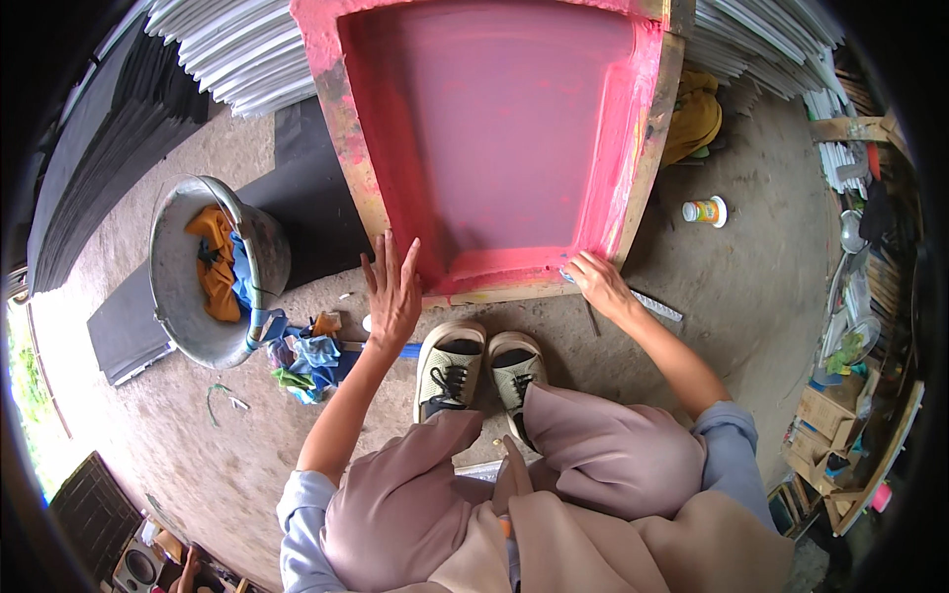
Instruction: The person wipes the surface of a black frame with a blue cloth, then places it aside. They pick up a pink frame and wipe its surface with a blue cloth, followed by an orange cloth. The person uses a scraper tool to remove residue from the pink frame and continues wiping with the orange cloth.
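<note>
Left fingers point(392, 259) and right fingers point(587, 269) touch the frame point(358, 163) (pink-smeared).

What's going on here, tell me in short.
A person sits or crouches with knees bent before a pink-stained frame around a mauve panel. The left hand lies with fingers spread at its near left corner. The right hand, at the near right corner, seems to pinch a small bluish thing, too small to identify. On the floor, a bucket holding orange and blue cloths stands to the left; a cup lies to the right.
</note>
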Action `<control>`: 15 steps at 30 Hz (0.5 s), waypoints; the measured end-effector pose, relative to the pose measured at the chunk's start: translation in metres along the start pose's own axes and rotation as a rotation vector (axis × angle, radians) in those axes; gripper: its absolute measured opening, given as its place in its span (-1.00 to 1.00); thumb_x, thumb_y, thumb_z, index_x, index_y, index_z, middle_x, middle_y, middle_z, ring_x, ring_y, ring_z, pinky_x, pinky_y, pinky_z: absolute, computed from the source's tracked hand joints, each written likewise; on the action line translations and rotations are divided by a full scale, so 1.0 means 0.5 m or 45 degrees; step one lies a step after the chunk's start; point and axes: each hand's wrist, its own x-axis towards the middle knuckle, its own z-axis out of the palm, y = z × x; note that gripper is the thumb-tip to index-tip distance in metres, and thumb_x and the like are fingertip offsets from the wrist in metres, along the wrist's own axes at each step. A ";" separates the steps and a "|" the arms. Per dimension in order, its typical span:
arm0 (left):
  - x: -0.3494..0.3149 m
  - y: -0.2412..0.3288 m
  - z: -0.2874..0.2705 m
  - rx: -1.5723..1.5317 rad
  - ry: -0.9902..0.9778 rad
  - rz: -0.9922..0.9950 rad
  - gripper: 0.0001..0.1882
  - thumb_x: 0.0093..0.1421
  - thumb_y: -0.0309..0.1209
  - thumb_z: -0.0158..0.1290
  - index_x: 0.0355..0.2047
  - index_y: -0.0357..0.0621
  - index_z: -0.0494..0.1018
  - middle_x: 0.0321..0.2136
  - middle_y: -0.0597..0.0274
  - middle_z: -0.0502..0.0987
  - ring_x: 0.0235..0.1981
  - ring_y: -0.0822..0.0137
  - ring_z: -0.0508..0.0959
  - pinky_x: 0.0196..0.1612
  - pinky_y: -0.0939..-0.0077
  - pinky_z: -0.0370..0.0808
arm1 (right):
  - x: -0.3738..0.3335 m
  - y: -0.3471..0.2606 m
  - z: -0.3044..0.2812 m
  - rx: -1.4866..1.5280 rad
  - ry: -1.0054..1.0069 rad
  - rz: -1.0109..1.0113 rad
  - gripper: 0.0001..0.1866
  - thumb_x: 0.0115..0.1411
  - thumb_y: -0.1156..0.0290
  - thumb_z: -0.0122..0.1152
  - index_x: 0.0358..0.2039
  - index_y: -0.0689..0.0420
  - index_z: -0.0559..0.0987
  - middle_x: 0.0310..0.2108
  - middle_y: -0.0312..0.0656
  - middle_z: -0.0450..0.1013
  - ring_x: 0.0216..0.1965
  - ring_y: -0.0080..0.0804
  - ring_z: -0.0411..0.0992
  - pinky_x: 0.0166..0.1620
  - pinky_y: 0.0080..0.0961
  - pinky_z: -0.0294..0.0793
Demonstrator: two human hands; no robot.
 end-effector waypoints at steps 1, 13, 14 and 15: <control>0.000 -0.001 0.000 -0.010 0.007 0.004 -0.29 0.11 -0.48 -0.06 0.26 0.05 -0.05 0.24 -0.16 -0.08 0.29 -0.03 -0.06 0.26 -0.08 -0.19 | 0.002 0.002 -0.002 -0.059 -0.050 -0.033 -0.78 -0.05 0.59 0.06 -0.32 0.26 0.50 -0.33 -0.14 0.39 -0.24 -0.22 0.39 -0.17 -0.36 0.46; 0.005 0.012 0.001 -0.175 0.001 -0.014 -0.34 0.13 -0.50 -0.09 0.25 0.03 -0.02 0.24 -0.22 -0.16 0.29 -0.13 -0.15 0.26 -0.08 -0.19 | -0.013 -0.037 0.065 -0.065 0.176 0.469 -0.80 -0.08 0.68 0.05 -0.37 0.27 0.47 -0.39 -0.09 0.36 -0.26 -0.22 0.37 -0.19 -0.37 0.42; 0.007 0.015 0.001 -0.193 0.007 -0.018 -0.34 0.13 -0.50 -0.08 0.24 0.03 -0.01 0.24 -0.22 -0.16 0.28 -0.13 -0.15 0.26 -0.09 -0.18 | -0.016 -0.039 0.068 -0.007 0.203 0.481 -0.80 -0.10 0.71 0.05 -0.40 0.24 0.48 -0.42 -0.11 0.37 -0.29 -0.24 0.38 -0.23 -0.38 0.44; 0.009 0.018 0.001 -0.211 0.013 -0.022 -0.34 0.13 -0.50 -0.08 0.24 0.03 -0.01 0.24 -0.22 -0.16 0.28 -0.14 -0.16 0.26 -0.09 -0.17 | -0.017 -0.038 0.076 0.074 0.228 0.442 -0.79 -0.07 0.72 0.05 -0.39 0.20 0.49 -0.44 -0.14 0.38 -0.33 -0.29 0.39 -0.29 -0.40 0.47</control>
